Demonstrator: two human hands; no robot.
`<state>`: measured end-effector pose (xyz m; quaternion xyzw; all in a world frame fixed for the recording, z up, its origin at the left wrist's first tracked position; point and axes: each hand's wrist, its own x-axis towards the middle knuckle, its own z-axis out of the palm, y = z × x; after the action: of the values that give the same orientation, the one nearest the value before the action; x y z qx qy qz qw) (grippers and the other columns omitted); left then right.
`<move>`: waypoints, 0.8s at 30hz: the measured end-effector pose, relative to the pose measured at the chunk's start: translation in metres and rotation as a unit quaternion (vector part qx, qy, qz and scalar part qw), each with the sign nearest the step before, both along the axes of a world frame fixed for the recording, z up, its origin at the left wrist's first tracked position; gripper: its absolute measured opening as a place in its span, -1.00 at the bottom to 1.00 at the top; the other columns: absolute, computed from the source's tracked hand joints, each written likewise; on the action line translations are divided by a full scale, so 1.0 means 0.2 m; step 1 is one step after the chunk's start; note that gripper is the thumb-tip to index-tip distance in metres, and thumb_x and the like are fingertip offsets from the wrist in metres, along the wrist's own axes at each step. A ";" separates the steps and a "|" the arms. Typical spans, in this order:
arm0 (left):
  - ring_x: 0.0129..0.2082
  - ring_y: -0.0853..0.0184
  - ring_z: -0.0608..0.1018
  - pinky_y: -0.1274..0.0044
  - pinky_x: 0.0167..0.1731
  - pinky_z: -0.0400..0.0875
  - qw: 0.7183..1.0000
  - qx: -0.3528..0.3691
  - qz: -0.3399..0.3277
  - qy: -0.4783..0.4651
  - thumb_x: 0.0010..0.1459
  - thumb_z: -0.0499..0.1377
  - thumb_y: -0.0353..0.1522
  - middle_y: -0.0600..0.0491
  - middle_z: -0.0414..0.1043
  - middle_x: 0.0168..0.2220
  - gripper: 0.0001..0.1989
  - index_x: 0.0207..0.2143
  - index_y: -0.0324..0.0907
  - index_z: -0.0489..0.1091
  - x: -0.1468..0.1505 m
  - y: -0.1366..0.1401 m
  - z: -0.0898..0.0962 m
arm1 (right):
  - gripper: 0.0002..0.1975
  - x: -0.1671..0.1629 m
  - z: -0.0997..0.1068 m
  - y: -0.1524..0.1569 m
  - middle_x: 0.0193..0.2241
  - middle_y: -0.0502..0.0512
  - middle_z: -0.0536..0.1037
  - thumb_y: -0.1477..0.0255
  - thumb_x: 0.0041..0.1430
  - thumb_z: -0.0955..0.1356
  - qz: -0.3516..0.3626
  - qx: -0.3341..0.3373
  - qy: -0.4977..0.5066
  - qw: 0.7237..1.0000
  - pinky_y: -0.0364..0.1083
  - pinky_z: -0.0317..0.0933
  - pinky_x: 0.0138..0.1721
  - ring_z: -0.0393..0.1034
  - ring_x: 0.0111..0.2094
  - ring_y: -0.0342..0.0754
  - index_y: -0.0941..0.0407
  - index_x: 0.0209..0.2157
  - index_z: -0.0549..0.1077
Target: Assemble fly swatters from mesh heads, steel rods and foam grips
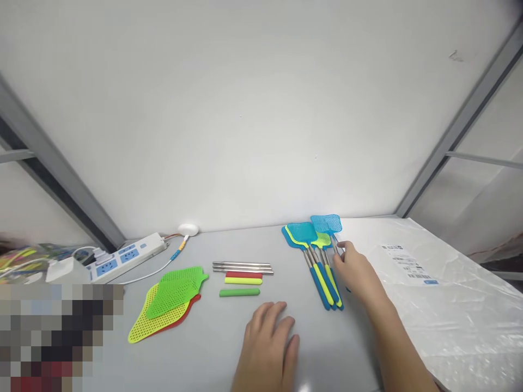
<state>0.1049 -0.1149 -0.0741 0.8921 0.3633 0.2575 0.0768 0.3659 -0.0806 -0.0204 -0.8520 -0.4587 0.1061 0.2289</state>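
Note:
My right hand [352, 267] is closed around the shaft of a blue fly swatter [327, 223], whose mesh head points to the back wall; its handle is mostly hidden by my hand. Just left of it lies a pile of assembled fly swatters [322, 272] in blue and yellow with metal shafts. My left hand [267, 343] rests on the table, fingers spread and holding nothing. Beyond it lie a green handle [239, 292], a yellow handle [243, 281], a red handle [244, 275] and several metal rods [242, 267]. Further left, a green swatter head [175, 291] overlaps a yellow one [143, 326] and a red one [180, 322].
A power strip [126, 258] and a white cable [151, 276] run along the left back. A small white device [188, 229] sits by the wall. Clear plastic packaging [461, 305] with a label covers the right side. Metal frame posts stand at both sides.

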 end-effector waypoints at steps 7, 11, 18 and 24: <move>0.03 0.10 0.42 0.32 -0.14 0.40 0.997 0.056 0.043 -0.031 0.07 0.18 -0.39 0.08 0.44 0.05 -0.82 -0.24 0.00 0.43 0.05 0.01 -0.16 | -0.71 -0.04 -0.07 0.04 -0.51 -0.02 0.48 0.29 0.23 0.17 0.041 0.023 0.051 0.998 -0.12 0.09 -0.44 0.42 -0.41 -0.01 0.04 -0.05 0.31; -0.02 0.13 0.45 0.35 -0.15 0.38 0.996 0.055 0.043 -0.050 0.09 0.19 -0.37 0.11 0.46 0.02 -0.86 -0.27 0.02 0.44 0.05 0.02 -0.18 | -0.72 -0.05 -0.09 0.03 -0.55 -0.08 0.43 0.26 0.21 0.20 0.050 0.024 0.098 0.994 -0.10 0.13 -0.42 0.40 -0.45 -0.03 0.03 -0.08 0.33; 0.00 0.10 0.42 0.31 -0.12 0.39 0.999 0.028 -0.007 -0.032 0.10 0.20 -0.34 0.07 0.43 0.04 -0.82 -0.19 -0.01 0.42 0.18 0.09 -0.02 | -0.67 0.01 -0.07 -0.03 -0.61 -0.16 0.34 0.16 0.09 0.37 -0.014 0.172 0.295 0.940 -0.12 0.18 -0.50 0.29 -0.61 -0.11 0.06 -0.20 0.30; 0.09 0.13 0.34 0.27 -0.02 0.36 0.996 -0.058 -0.062 0.005 0.23 0.07 -0.31 -0.03 0.28 0.17 -0.61 0.12 -0.07 0.25 0.41 0.23 0.23 | -0.64 0.03 -0.05 -0.04 -0.54 -0.07 0.41 0.09 0.15 0.31 -0.013 0.215 0.445 0.869 -0.13 0.20 -0.55 0.27 -0.62 -0.15 0.09 -0.23 0.30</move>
<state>0.1868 -0.0694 -0.0289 0.9082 0.3223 0.2259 0.1426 0.3727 -0.0894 -0.0297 -0.6499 -0.3087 0.3697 0.5880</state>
